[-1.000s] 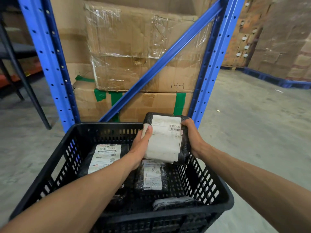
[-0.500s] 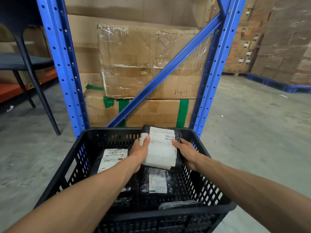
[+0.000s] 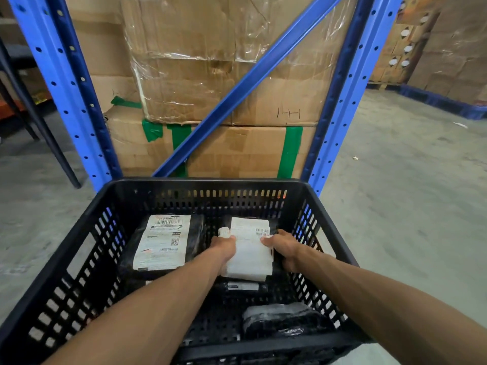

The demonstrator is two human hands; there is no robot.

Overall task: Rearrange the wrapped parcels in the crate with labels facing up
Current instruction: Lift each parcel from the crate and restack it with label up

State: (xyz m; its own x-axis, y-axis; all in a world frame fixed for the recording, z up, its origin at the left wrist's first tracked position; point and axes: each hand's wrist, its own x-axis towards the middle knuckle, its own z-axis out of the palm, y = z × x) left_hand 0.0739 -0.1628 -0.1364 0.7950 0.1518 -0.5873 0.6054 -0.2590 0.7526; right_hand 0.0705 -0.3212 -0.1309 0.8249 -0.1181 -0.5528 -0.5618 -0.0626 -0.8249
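A black slotted plastic crate (image 3: 79, 248) stands on the floor in front of me. Both hands grip a black-wrapped parcel (image 3: 250, 248) with a white label facing up, low inside the crate's far right part. My left hand (image 3: 224, 246) holds its left edge and my right hand (image 3: 283, 247) holds its right edge. A second black parcel (image 3: 163, 242) lies at the far left with its label up. Under the held parcel another labelled parcel (image 3: 242, 286) shows only its near strip. A black parcel (image 3: 282, 321) with no label visible lies at the near right.
A blue steel rack (image 3: 60, 83) with a diagonal brace stands just behind the crate, with stacked cardboard boxes (image 3: 210, 75) inside it. Black chair legs (image 3: 47, 133) are at the left. More stacked boxes on blue pallets (image 3: 448, 48) sit far right across the concrete floor.
Both hands have lowered the labelled parcel from above the crate's rim down into its far right part, over the other labelled parcel. The camera has tilted closer to the crate.
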